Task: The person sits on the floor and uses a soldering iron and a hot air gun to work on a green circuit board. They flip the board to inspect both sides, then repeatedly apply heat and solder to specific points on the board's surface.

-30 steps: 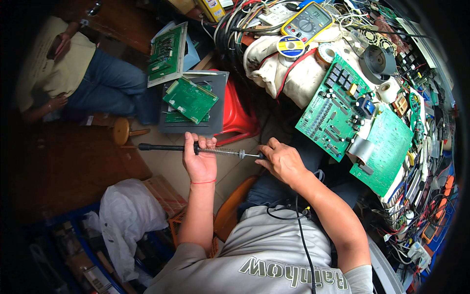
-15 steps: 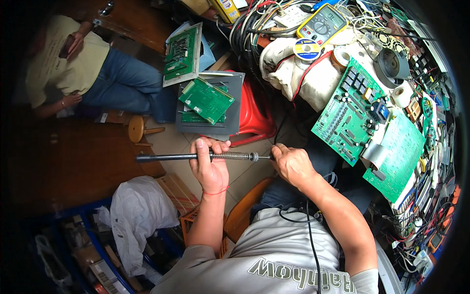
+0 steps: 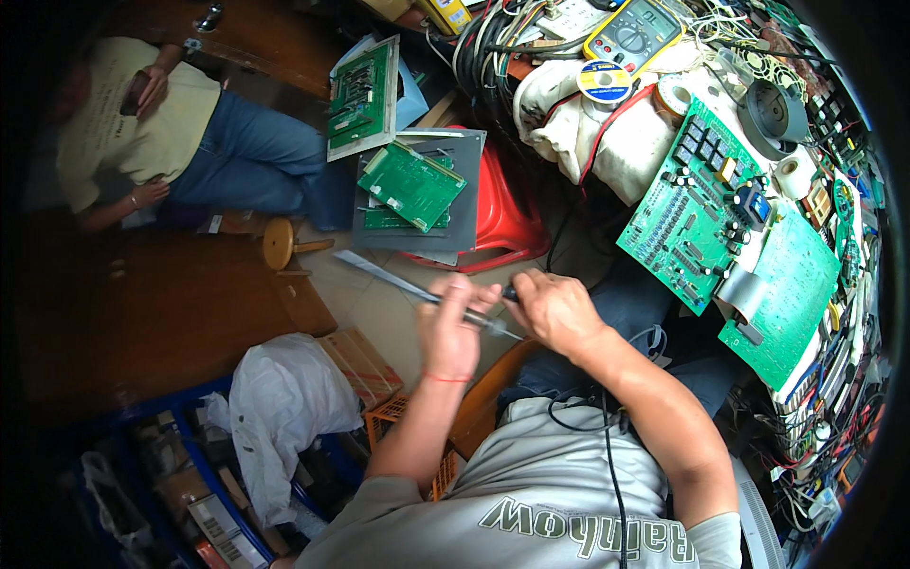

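My left hand (image 3: 449, 332) is closed around a long, thin dark rod-like tool (image 3: 379, 275), which slants up to the left. At its lower right end is a grey collar (image 3: 493, 327) with a thin metal shaft sticking out toward my right wrist; motion blurs this part. The tool's exact kind is not clear. Close beside it, my right hand (image 3: 559, 311) is closed on a small black piece (image 3: 511, 294), mostly hidden by the fingers. The thumb and fingers of my left hand nearly meet this piece.
Green circuit boards (image 3: 412, 187) lie on a red stool (image 3: 502, 213) ahead. At right, a large populated board (image 3: 692, 204) rests on the cluttered bench, near a yellow multimeter (image 3: 633, 38) and solder spool (image 3: 605, 82). A black cable (image 3: 609, 465) crosses my shirt. Another person (image 3: 142, 123) is at far left.
The tool has tilted from level to slanting, its far end rising and its collar end dropping. My left hand has moved right and nearer my right hand. The view has shifted slightly.
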The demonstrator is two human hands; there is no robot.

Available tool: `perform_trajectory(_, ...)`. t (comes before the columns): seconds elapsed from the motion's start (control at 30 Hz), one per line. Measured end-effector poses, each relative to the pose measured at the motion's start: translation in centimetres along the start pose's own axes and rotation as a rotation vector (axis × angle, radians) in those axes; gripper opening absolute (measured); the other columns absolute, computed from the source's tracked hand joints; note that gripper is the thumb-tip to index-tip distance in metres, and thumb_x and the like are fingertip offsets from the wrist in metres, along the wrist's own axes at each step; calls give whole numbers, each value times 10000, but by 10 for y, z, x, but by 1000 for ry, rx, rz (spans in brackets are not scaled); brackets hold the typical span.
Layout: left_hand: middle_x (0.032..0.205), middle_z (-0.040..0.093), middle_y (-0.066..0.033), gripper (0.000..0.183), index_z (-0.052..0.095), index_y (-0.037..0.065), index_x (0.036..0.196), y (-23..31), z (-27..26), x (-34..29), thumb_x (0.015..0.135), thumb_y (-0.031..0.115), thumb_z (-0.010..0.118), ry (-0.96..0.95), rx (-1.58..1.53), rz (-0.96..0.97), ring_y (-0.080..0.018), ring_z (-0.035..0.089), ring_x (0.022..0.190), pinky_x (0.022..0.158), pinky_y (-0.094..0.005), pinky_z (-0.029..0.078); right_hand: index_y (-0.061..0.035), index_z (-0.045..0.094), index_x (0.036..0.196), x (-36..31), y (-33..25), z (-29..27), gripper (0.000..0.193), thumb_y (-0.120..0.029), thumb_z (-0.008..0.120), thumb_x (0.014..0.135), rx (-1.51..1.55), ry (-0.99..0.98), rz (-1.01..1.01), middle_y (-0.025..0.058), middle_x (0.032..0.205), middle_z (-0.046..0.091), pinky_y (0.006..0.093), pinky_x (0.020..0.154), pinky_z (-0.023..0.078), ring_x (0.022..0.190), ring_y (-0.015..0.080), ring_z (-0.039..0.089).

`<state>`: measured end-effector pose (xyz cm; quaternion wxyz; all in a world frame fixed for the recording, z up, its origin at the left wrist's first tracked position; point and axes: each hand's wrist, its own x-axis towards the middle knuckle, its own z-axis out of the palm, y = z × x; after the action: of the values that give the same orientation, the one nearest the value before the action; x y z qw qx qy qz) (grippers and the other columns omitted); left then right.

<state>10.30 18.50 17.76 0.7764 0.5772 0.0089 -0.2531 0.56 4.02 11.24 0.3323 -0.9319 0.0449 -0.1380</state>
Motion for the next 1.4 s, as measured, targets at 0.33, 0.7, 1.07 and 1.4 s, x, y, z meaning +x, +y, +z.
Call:
perform_trajectory(0.33,922,669,-88,271,619,76,934,22,-40,37,1079,304,591,-68,-370,59,-251,670,997,1120,-493,478,-24,637,1036,-6,14,-25,268,-245,730,915,83,35,82,161,927,682,454,784,559,879,365,685)
perform_trajectory(0.7,886,639,-52,246,607,92,929,8,-32,35,1050,303,641,-22,-466,-78,-227,645,953,1055,-453,508,-29,647,1034,-3,1,-31,239,-151,767,866,146,57,-4,157,942,689,438,862,521,977,352,668)
perform_trajectory(1.07,724,483,39,230,582,129,986,25,2,12,1104,321,539,-56,-398,35,-108,483,671,845,-348,499,-23,572,1117,-1,-6,-24,223,-116,691,953,569,-20,13,180,977,623,484,850,515,948,401,629)
perform_trajectory(1.4,704,469,37,255,567,133,956,37,25,8,1111,329,517,-111,-401,81,-108,447,631,790,-344,455,-37,579,1098,0,-8,-31,208,-69,626,898,719,-92,59,172,985,635,462,863,521,951,382,641)
